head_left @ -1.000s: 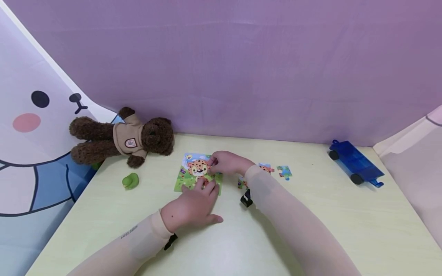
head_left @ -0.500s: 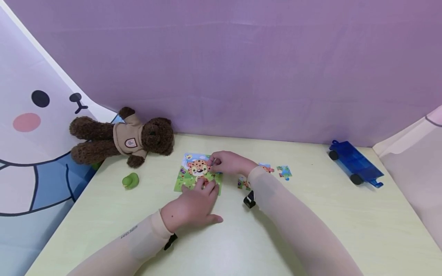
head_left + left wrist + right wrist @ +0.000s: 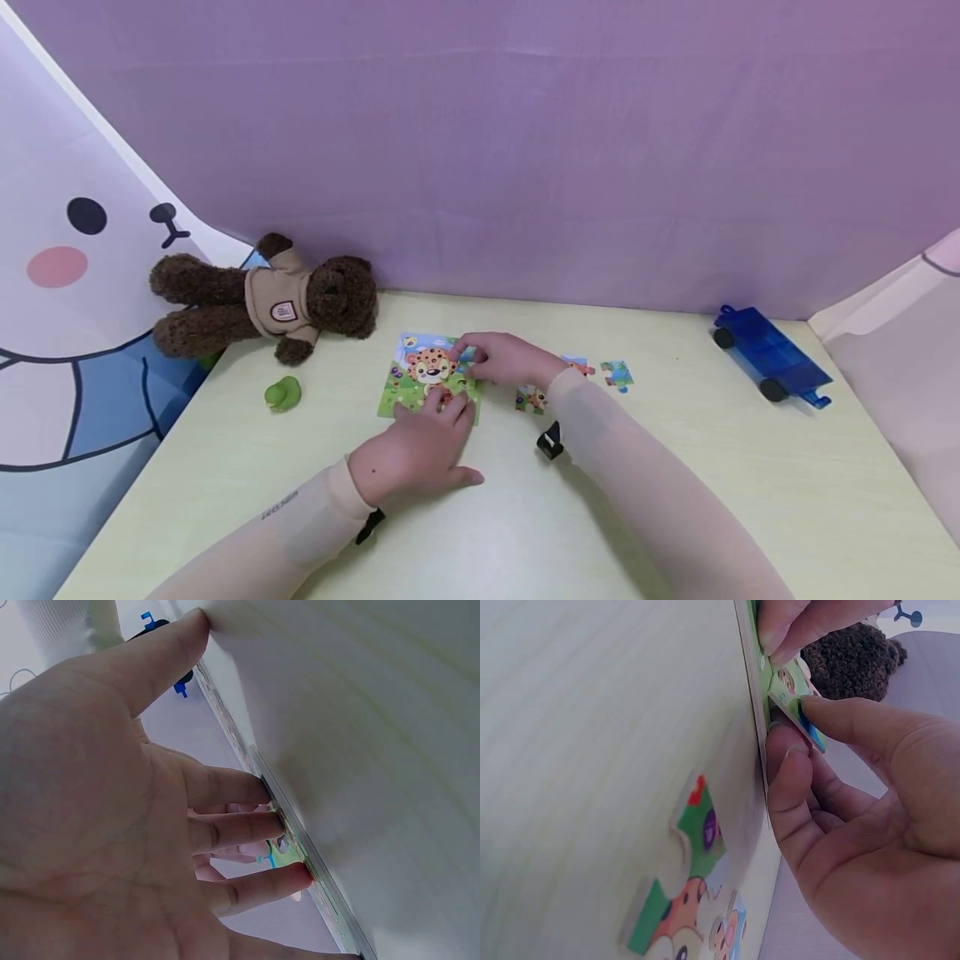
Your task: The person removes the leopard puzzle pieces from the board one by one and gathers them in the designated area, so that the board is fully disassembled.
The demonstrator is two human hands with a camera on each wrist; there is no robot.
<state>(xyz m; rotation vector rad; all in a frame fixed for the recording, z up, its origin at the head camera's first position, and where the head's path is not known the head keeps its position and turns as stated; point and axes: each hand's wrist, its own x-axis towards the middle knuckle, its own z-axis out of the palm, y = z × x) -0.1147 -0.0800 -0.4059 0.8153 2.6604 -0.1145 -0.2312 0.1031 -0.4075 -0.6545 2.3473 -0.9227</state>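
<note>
Left hand [image 3: 420, 446] is spread out with the thumb stuck off to the side and the fingertips resting on the lower part of a square puzzle [image 3: 431, 367], the one with a cartoon leopard, toward the middle of the table [image 3: 480, 542]. Right hand [image 3: 506, 358] has a piece [image 3: 789, 705] pinched between thumb and fingers, held tilted at the puzzle's right side; the angle's rough, so I can't tell whether any edge of it is seated. Three more pieces sit loose to the right: a spotty-face one [image 3: 531, 400] near the hand, a second [image 3: 577, 365] partly behind the right sleeve [image 3: 637, 467], and a blue-green one [image 3: 618, 375] past that. As for writing, the left sleeve [image 3: 300, 533] has dark lettering [image 3: 280, 504] along it, upside down from here and too blurry for me to read. Both sleeves are beige, with a black clip [image 3: 551, 442] poking out under the right wrist. Left of the puzzle there's a green duck [image 3: 283, 393], and behind that a brown bear [image 3: 345, 296] lying down in a tan shirt with a badge [image 3: 284, 311], print too small to make out. Far right, a blue wagon [image 3: 772, 354] with black wheels. Purple cloth [image 3: 480, 167] hangs behind everything, with a cartoon-face cloth [image 3: 75, 333] on the left.
</note>
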